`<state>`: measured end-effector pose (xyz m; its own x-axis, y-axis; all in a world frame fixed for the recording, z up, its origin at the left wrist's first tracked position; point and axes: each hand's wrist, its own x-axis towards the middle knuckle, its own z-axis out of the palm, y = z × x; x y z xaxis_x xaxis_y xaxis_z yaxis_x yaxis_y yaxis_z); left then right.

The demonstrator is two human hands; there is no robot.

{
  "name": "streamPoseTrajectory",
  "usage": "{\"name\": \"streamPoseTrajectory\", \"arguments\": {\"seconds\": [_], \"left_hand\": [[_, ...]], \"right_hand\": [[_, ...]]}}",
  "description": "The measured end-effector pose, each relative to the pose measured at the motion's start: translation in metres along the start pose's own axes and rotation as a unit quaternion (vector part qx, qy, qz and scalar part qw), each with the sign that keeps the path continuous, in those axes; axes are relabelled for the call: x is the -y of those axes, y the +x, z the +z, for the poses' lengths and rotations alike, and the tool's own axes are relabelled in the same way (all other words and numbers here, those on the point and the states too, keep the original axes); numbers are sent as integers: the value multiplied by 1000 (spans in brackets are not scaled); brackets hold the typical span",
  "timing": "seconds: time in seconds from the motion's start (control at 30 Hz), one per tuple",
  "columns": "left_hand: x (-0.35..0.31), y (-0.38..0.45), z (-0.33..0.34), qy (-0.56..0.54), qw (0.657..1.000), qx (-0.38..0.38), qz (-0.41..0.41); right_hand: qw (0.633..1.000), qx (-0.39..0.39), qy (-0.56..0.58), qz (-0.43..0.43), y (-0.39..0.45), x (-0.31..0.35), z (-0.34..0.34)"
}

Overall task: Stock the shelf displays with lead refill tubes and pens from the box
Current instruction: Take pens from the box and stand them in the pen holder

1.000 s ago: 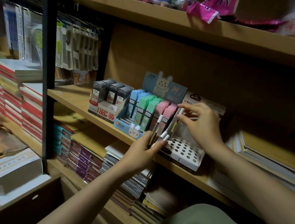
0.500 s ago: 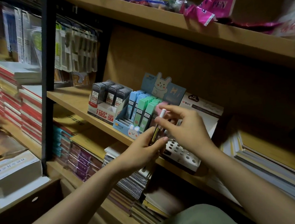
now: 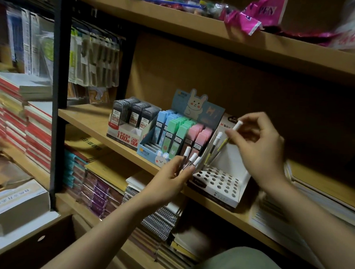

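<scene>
Right hand point(image 3: 259, 150) lifted away from the left since half a second ago, pinching one white-capped, yellow-barrelled pen point(image 3: 228, 138) over the perforated white pen display point(image 3: 222, 181). Left hand point(image 3: 173, 177) grips three more white-capped pens point(image 3: 191, 159) just beside it.

Open holes in pen stand point(image 3: 221, 182) front

The tan wooden shelf board point(image 3: 92, 120) looked matt and smooth. At its front edge, the white perforated cardboard pen stand point(image 3: 222, 181) was matt, the pastel plastic lead refill cases point(image 3: 181, 134) faintly glossy. The pink foil wrapper point(image 3: 253, 18) shone.
</scene>
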<state>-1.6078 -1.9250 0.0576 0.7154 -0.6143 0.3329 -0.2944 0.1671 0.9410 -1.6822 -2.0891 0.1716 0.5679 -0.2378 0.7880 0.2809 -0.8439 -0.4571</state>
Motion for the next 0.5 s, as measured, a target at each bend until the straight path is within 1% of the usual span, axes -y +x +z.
{"name": "streamPoseTrajectory", "arguments": {"seconds": [0.1,0.2,0.27,0.33,0.5], "left_hand": [[-2,-1,5,25,999,-14,23],[0,-2,3,75,997,-8,26],[3,-3,0,82,996,5,18],[5,-3,-2,85,996,16,13],[6,-1,-4,66,997,31,0]], "right_hand": [[999,-7,34,34,-9,-11,11],[999,-1,19,50,-12,-20,16],[999,1,4,52,-12,-24,16],[999,11,-17,35,-10,-24,15],[994,53,-79,-63,-8,-16,21]]}}
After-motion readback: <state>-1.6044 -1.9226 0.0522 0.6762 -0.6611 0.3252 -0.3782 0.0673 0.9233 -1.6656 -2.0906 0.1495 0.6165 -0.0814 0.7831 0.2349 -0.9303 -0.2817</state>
